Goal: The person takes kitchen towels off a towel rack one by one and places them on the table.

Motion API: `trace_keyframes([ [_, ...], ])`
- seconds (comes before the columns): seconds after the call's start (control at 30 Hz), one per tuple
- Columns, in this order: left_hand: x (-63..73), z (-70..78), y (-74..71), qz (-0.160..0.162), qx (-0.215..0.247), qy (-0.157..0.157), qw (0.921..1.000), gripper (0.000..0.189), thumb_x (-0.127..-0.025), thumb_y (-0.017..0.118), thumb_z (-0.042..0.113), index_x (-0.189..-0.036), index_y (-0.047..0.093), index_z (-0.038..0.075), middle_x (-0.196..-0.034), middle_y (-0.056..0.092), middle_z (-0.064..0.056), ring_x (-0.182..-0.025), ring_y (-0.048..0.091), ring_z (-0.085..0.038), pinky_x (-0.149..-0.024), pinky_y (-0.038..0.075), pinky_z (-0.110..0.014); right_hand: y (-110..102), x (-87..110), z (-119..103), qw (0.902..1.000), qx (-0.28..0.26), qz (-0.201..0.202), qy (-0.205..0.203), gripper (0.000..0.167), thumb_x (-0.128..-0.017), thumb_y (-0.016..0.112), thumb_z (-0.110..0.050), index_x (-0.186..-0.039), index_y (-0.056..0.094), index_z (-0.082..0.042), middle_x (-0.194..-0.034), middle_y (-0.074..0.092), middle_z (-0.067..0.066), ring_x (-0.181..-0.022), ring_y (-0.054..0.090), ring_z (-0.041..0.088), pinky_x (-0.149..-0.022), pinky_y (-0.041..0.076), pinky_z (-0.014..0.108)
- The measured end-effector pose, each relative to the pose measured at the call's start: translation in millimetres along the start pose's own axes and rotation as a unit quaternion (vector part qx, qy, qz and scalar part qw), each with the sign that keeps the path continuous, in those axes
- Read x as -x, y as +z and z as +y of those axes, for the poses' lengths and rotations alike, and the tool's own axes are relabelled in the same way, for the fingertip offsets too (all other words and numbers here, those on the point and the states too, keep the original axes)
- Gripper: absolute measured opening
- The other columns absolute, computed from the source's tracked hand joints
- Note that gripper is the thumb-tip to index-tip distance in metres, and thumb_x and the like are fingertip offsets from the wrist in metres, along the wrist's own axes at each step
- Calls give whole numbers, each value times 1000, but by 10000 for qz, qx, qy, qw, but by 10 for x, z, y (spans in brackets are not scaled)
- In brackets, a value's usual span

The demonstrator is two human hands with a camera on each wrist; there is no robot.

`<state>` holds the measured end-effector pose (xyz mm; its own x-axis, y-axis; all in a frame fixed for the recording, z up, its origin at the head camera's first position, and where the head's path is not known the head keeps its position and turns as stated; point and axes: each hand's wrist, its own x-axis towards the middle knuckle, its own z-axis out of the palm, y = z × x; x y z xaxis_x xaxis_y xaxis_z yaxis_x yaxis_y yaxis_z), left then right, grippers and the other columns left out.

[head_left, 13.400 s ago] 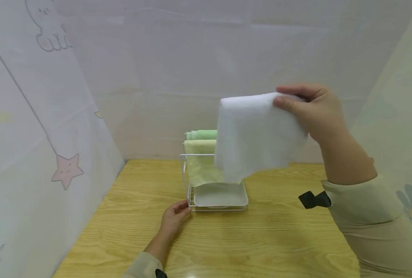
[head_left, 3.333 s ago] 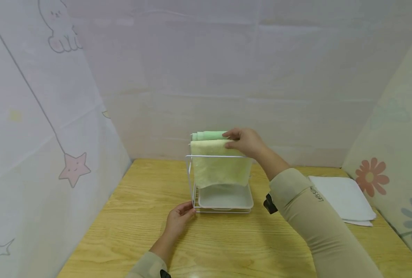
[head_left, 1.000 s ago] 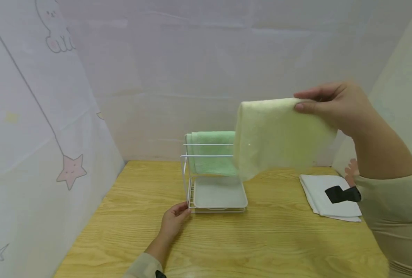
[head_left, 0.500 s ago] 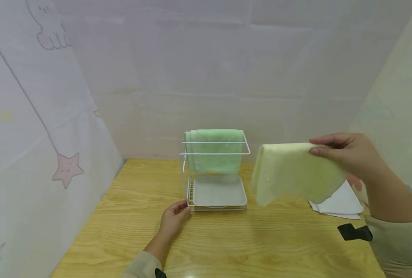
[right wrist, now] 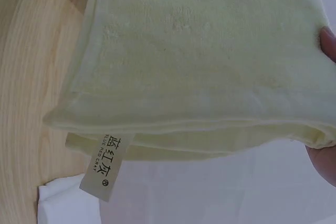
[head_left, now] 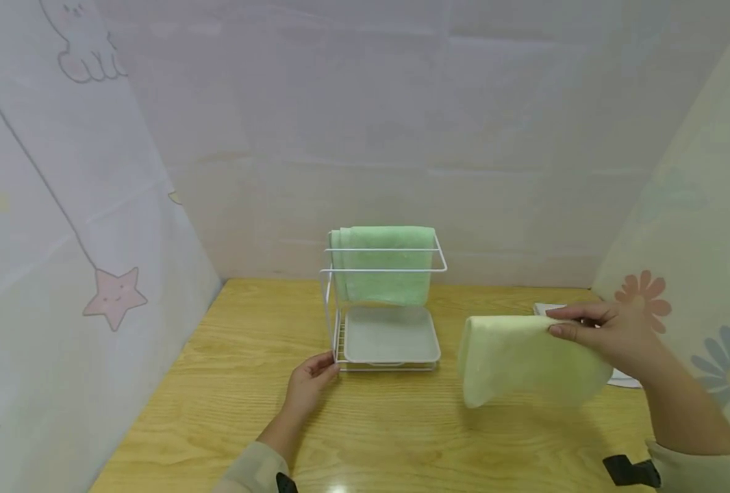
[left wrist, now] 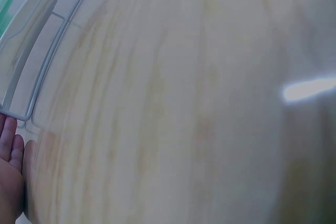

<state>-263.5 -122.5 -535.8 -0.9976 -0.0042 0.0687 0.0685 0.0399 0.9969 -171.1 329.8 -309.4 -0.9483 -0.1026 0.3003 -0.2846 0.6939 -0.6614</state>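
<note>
My right hand (head_left: 626, 342) pinches the folded top edge of a pale yellow towel (head_left: 519, 356), which hangs above the right side of the table. A cloth label sticks out from the towel's edge in the right wrist view. At the middle stands a white wire towel rack (head_left: 396, 271) with a green towel (head_left: 392, 287) draped over its back bar. Its two front bars carry nothing. My left hand (head_left: 306, 387) holds the rack's front lower left corner between thumb and fingers. A white towel (right wrist: 68, 203) lies behind the yellow one, mostly hidden in the head view.
A shallow pale tray (head_left: 392, 335) sits on the rack's base. The wooden table (head_left: 248, 322) is bounded by printed cloth walls at the back, left and right.
The white towel went from my right hand to the table's right side. The yellow towel has left the rack and moved right, then down. My left hand stays at the rack corner.
</note>
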Motion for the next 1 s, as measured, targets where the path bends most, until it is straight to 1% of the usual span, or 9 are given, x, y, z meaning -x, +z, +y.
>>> trace_keyframes([
  [0.1,-6,11,2,7,51,4,10000,36,-91,68,4,-122,60,-13,-122,63,-30,-91,65,-1,-80,55,-14,49,90,79,9995,-224,-162,120,18,-88,73,-11,-106,76,-13,-80,66,-21,-66,49,2,-54,43,21],
  [0.17,-12,13,4,16,70,1,10000,36,-90,68,4,-122,60,-13,-122,63,-30,-91,65,-1,-80,56,-15,94,149,117,9994,-75,-195,262,18,-88,74,-16,-106,76,-14,-72,60,-16,-63,43,8,-51,38,25],
  [0.27,-18,10,9,36,59,9,10000,36,-90,68,3,-122,60,-12,-122,63,-30,-91,65,-1,-80,55,-14,168,221,184,9979,-17,-420,491,20,-89,73,-20,-107,75,-11,-68,54,-13,-64,42,8,-53,39,24],
  [0.33,-22,-2,11,40,38,-3,10000,36,-89,69,3,-121,60,-12,-122,63,-30,-90,65,1,-80,55,-13,226,255,237,9964,-68,-586,608,23,-89,72,-21,-108,74,-7,-70,56,-13,-66,44,6,-55,41,22],
  [0.47,-16,-12,18,39,35,42,10000,36,-89,69,3,-120,60,-13,-121,63,-31,-88,64,2,-79,55,-13,346,258,372,9911,-389,-936,857,30,-90,71,-20,-113,71,-1,-86,67,-16,-72,52,2,-62,50,21],
  [0.57,-9,-7,20,41,71,68,9999,37,-89,69,4,-120,60,-14,-121,63,-32,-88,65,1,-78,55,-13,417,218,468,9886,-288,-1037,1051,34,-90,71,-25,-115,71,-3,-99,71,-8,-76,55,2,-65,52,23],
  [0.7,-4,2,20,45,31,-4,10000,36,-90,69,4,-121,61,-12,-121,64,-30,-89,64,1,-79,54,-12,481,132,579,9888,91,-985,1116,37,-90,71,-32,-116,71,-7,-107,70,8,-75,53,3,-63,50,23],
  [0.9,10,16,16,52,-60,-48,10000,36,-91,68,6,-121,60,-12,-122,64,-28,-89,63,3,-78,54,-12,589,-63,749,9896,128,-1036,985,39,-90,71,-34,-118,70,-6,-104,70,11,-73,51,6,-60,48,25],
  [1.0,17,29,19,65,-68,-49,9999,36,-91,68,6,-121,61,-11,-122,64,-28,-89,63,2,-78,53,-12,660,-165,873,9902,269,-1062,862,40,-90,70,-35,-118,70,-6,-107,71,12,-80,56,9,-65,50,26],
])
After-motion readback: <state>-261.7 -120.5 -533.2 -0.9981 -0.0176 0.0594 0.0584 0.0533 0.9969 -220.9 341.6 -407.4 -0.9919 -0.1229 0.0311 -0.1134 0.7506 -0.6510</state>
